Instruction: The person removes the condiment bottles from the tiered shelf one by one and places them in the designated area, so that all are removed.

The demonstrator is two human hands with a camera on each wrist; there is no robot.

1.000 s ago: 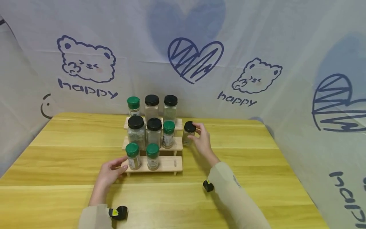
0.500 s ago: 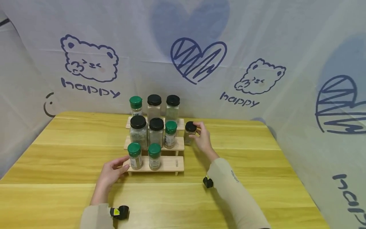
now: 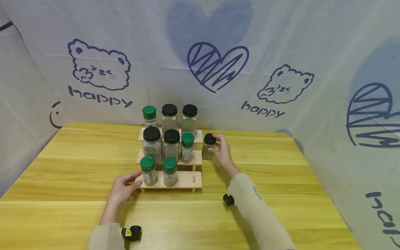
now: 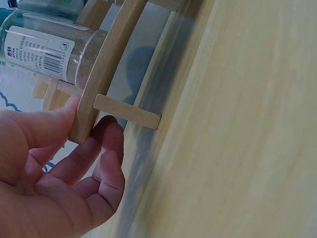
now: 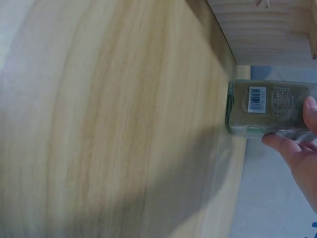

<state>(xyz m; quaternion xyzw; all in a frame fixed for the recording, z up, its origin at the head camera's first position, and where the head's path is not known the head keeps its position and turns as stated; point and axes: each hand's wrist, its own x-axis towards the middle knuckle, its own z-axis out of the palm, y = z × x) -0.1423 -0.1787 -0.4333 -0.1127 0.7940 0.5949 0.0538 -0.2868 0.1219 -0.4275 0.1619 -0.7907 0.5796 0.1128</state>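
A three-step wooden spice rack (image 3: 185, 178) stands on the table, bearing spice jars with green or black lids. My left hand (image 3: 122, 187) pinches the left end of its lowest shelf, thumb above and fingers curled beneath, as the left wrist view shows. A green-lidded jar (image 4: 49, 47) stands close to that thumb. Right of the rack, my right hand (image 3: 223, 153) grips a clear, square spice jar (image 5: 267, 106) with a black lid (image 3: 209, 139) and a brownish filling. The jar is upright beside the middle shelf, its base close to the tabletop.
On the lowest shelf are two green-lidded jars, the right one (image 3: 169, 173) near its middle. Black-lidded jars (image 3: 152, 146) and green-lidded ones crowd the upper shelves. A printed white cloth (image 3: 156, 80) hangs behind the wooden table (image 3: 281, 187).
The head view has shifted slightly, so everything appears a little farther right. Both hands keep their holds, and the jar stays beside the rack.
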